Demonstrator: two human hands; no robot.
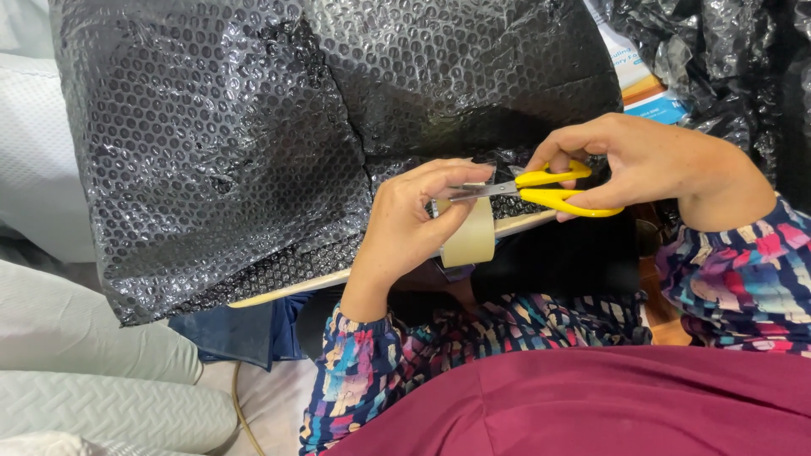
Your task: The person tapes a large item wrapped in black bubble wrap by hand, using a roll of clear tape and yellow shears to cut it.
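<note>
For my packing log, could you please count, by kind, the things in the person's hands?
Yellow-handled scissors, in the right hand: 1
Tape roll, in the left hand: 1
Total: 2

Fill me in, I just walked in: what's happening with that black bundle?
A person holds a roll of tape in the left hand and yellow-handled scissors in the right hand, blades at the tape by the left fingers. This happens against a flat object wrapped in black bubble wrap, resting across the lap.
</note>
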